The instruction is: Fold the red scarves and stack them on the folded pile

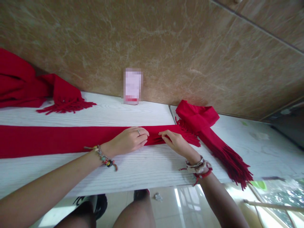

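Apparently, we're steadying the scarf [71, 141] so it's lying flat on the tabletop [142, 171] — left hand [129, 141] curling over, right hand [175, 143] bending narrowly by the creases; whether they're gripping, we can't tell.

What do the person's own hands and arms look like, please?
The left hand wears a silver ring and, at the wrist, a beaded bracelet. The right hand wears silver bangles, a pale band and a red cord bracelet at its wrist. No sleeves show.

Wearer: left wrist with multicoloured beaded bracelet [104, 158], finger with silver-coloured ring [138, 132]; right wrist with silver-coloured bangles [195, 163] and red cord bracelet [203, 174].
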